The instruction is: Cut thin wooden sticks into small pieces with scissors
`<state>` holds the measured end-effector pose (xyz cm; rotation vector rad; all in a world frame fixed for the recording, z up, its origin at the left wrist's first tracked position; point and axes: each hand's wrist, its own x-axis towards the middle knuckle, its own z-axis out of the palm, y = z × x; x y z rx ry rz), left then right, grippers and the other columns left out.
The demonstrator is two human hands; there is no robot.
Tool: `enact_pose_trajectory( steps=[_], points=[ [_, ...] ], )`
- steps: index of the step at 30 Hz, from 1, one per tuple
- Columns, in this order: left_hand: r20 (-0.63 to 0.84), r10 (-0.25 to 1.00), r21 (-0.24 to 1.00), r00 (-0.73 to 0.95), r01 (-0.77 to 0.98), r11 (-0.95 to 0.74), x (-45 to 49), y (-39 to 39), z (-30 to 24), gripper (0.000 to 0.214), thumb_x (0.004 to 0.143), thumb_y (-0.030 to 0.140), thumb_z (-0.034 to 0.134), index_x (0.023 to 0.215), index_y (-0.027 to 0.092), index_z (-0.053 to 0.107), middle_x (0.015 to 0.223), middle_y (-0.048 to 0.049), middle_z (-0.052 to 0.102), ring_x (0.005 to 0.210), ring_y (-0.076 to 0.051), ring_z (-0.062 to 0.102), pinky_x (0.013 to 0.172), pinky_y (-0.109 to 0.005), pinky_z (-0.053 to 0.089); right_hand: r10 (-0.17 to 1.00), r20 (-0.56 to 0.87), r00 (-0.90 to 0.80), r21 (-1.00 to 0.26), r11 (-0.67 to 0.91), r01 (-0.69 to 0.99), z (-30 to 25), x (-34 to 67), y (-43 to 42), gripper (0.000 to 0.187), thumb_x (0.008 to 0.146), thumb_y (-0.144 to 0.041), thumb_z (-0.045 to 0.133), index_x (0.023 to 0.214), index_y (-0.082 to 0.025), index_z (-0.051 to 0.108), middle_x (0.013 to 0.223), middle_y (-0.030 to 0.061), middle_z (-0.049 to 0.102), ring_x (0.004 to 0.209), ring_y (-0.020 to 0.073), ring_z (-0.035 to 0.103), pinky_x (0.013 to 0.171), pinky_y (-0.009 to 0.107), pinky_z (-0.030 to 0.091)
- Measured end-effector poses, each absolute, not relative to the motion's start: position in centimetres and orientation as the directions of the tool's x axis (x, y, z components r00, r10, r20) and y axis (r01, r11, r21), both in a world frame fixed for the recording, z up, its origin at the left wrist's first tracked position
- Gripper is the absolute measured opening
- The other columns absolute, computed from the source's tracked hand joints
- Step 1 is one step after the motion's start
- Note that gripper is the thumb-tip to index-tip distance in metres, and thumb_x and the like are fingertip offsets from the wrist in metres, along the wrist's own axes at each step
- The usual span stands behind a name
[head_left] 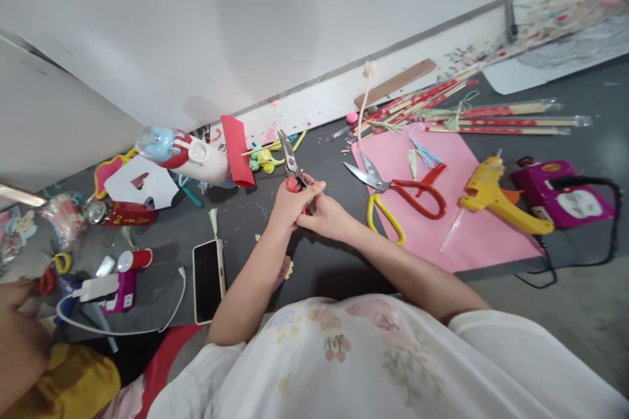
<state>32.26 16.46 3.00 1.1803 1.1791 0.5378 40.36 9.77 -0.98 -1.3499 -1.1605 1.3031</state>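
A pair of pliers (289, 156) with red handles points away from me, its metal jaws raised over the dark table. My left hand (289, 204) is closed around the red handles. Pressed against it, my right hand (325, 215) also grips the handle end, though its fingertips are partly hidden. Just right of my hands lie red-handled scissors (417, 193) and yellow-handled scissors (374, 206), overlapping on a pink sheet (462, 236). Beyond the jaws sit small yellow and green flower-like pieces (265, 160) on a thin stick.
A white bottle (209, 160) and red card (238, 150) stand left of the pliers. Nearer are a phone (208, 281) and red can (128, 213). On the right lie a yellow glue gun (491, 193), purple box (560, 193) and wrapped sticks (501, 122). Another person's hand (19, 334) is far left.
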Motion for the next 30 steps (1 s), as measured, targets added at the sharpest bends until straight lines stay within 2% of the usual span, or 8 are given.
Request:
enact_pose_trajectory(
  steps=[3, 5, 8, 13, 25, 27, 30],
  points=[
    [-0.409, 0.853, 0.903, 0.325, 0.282, 0.325, 32.6, 16.6, 2.8, 0.034, 0.057, 0.037, 0.079, 0.075, 0.016, 0.059, 0.07, -0.0002, 0.064, 0.059, -0.011, 0.056, 0.056, -0.024, 0.044, 0.986, -0.164, 0.024, -0.973, -0.166, 0.162, -0.7, 40.6, 10.0, 0.081, 0.075, -0.033, 0.066, 0.143, -0.008, 0.031, 0.074, 0.0017, 0.058, 0.066, 0.0167, 0.055, 0.069, 0.033, 0.047],
    [-0.401, 0.861, 0.904, 0.314, 0.287, 0.317, 32.8, 16.8, 2.7, 0.035, 0.057, 0.037, 0.079, 0.075, 0.016, 0.058, 0.069, -0.0003, 0.063, 0.063, -0.012, 0.059, 0.059, -0.025, 0.046, 0.987, -0.16, 0.027, -0.969, -0.163, 0.188, -0.7, 40.7, 10.1, 0.079, 0.076, -0.036, 0.065, 0.142, -0.006, 0.032, 0.073, 0.0015, 0.057, 0.064, 0.0161, 0.054, 0.067, 0.032, 0.046],
    [-0.389, 0.871, 0.911, 0.3, 0.269, 0.314, 33.0, 17.2, 2.2, 0.035, 0.056, 0.036, 0.08, 0.074, 0.016, 0.057, 0.069, 0.0003, 0.062, 0.069, -0.014, 0.062, 0.067, -0.027, 0.05, 0.988, -0.151, 0.035, -0.975, -0.155, 0.162, -0.9, 40.8, 10.2, 0.076, 0.076, -0.037, 0.066, 0.14, -0.007, 0.036, 0.078, 0.004, 0.06, 0.068, 0.0169, 0.055, 0.068, 0.032, 0.047],
    [-0.404, 0.875, 0.901, 0.268, 0.278, 0.332, 33.0, 17.5, 1.2, 0.036, 0.055, 0.037, 0.08, 0.072, 0.017, 0.055, 0.068, 0.0012, 0.06, 0.068, -0.015, 0.063, 0.068, -0.029, 0.052, 0.992, -0.116, 0.057, -0.989, -0.121, 0.09, -1.4, 40.7, 10.3, 0.068, 0.075, -0.033, 0.068, 0.133, -0.008, 0.042, 0.093, 0.0095, 0.064, 0.082, 0.0204, 0.06, 0.077, 0.033, 0.049],
    [-0.386, 0.879, 0.915, 0.28, 0.233, 0.328, 33.3, 17.4, 1.3, 0.034, 0.055, 0.036, 0.08, 0.07, 0.017, 0.056, 0.066, 0.0001, 0.062, 0.067, -0.016, 0.064, 0.069, -0.03, 0.052, 0.994, -0.091, 0.056, -0.994, -0.094, 0.05, -2.0, 40.8, 10.5, 0.066, 0.074, -0.031, 0.067, 0.131, -0.008, 0.042, 0.092, 0.0083, 0.065, 0.088, 0.0227, 0.063, 0.081, 0.035, 0.05],
    [-0.392, 0.863, 0.915, 0.32, 0.235, 0.328, 33.4, 17.5, 1.7, 0.034, 0.057, 0.036, 0.078, 0.077, 0.016, 0.059, 0.07, -0.0015, 0.065, 0.07, -0.016, 0.065, 0.071, -0.03, 0.051, 0.995, -0.078, 0.06, -0.997, -0.079, 0.012, -1.8, 41.0, 10.6, 0.06, 0.073, -0.028, 0.065, 0.126, -0.01, 0.043, 0.085, 0.0047, 0.063, 0.081, 0.02, 0.062, 0.076, 0.033, 0.051],
    [-0.419, 0.833, 0.904, 0.361, 0.255, 0.344, 33.2, 17.8, 2.3, 0.039, 0.062, 0.041, 0.076, 0.089, 0.016, 0.062, 0.079, -0.0042, 0.068, 0.078, -0.017, 0.066, 0.076, -0.031, 0.051, 0.992, -0.115, 0.048, -0.992, -0.112, -0.051, -1.1, 41.3, 10.7, 0.036, 0.075, -0.027, 0.06, 0.107, -0.013, 0.051, 0.072, -0.0004, 0.058, 0.067, 0.0158, 0.058, 0.065, 0.029, 0.048]
  ],
)
